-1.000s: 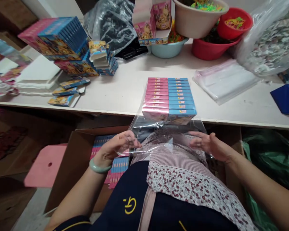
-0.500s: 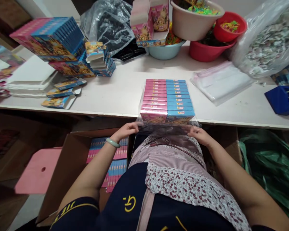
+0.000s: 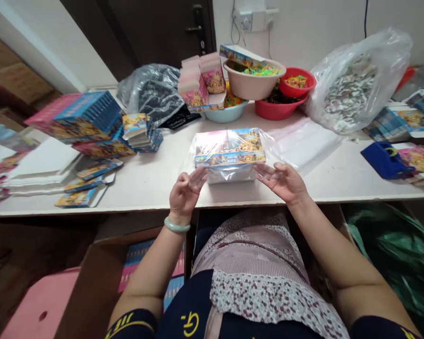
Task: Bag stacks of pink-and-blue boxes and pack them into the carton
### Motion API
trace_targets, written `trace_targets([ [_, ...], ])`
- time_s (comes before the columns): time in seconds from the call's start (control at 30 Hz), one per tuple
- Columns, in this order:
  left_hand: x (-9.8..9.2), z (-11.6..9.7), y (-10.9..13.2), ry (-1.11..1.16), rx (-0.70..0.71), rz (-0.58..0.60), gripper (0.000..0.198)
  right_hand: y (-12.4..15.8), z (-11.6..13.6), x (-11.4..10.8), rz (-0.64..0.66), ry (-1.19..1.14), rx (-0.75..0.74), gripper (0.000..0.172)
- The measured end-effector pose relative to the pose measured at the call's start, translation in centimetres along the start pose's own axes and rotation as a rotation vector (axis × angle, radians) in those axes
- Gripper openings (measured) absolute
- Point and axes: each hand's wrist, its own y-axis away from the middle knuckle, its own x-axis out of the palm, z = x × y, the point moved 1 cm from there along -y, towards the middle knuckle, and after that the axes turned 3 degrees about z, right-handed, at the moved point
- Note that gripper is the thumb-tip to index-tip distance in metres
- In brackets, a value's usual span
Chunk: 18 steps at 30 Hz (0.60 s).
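A display box of pink and blue small boxes (image 3: 229, 149) stands on the table in a clear plastic bag (image 3: 231, 175), its printed front towards me. My left hand (image 3: 186, 194), with a pale green bangle on the wrist, is at the bag's lower left corner. Its fingers are stretched out against the plastic, palm turned inward. At the lower right corner is my right hand (image 3: 281, 182), fingers spread and thumb apart, the fingertips at the bag. Neither hand is closed round the pack.
Stacked pink and blue boxes (image 3: 88, 117) and white card sheets (image 3: 44, 167) lie left. Behind stand basins (image 3: 252, 84) of colourful bits and a bag of shreds (image 3: 353, 89). Flat plastic bags (image 3: 307, 143) and a blue tape dispenser (image 3: 381, 160) lie right. Below is an open carton (image 3: 88, 282).
The bagged pack has turned, so its printed front shows instead of the rows of box edges. Both hands moved up from the table edge and their fingers opened. The head view has lifted.
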Motion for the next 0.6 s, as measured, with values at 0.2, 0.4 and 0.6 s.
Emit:
trace_targets([
  [0.2,-1.5,0.5,-2.6,-0.002,0.06,-0.022,0.027,-3.0,-0.8,-2.1,0.05,0.039,-0.104,0.038],
  [0.4,-4.6,2.2,-5.4,-0.079,0.124,-0.059,0.027,-8.2,-1.8,-7.6,-0.091,0.32,-0.306,0.039],
  [0.6,-4.3,5.0,-11.5,0.112,0.161,-0.144,0.029,-17.1,-2.1,-4.9,-0.105,0.358,-0.294,0.047],
])
